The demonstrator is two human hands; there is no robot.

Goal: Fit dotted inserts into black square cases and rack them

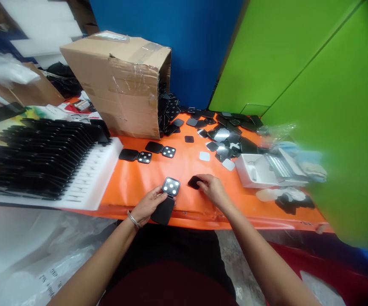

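Observation:
My left hand is closed on a black hinged piece, made of a plain black flap and a smaller square with pale round dots that faces up. To its right, my right hand pinches a small black square plate by its edge, just above the orange tabletop. Two more hinged pieces like the held one, one on the left and one beside it, lie flat beyond my left hand. A lone black square and a pale square lie farther back.
An open cardboard box spills black plates onto the orange table. At left, a white foam rack holds rows of black pieces. A pile of black plates and a white box sit at right. Blue and green panels stand behind.

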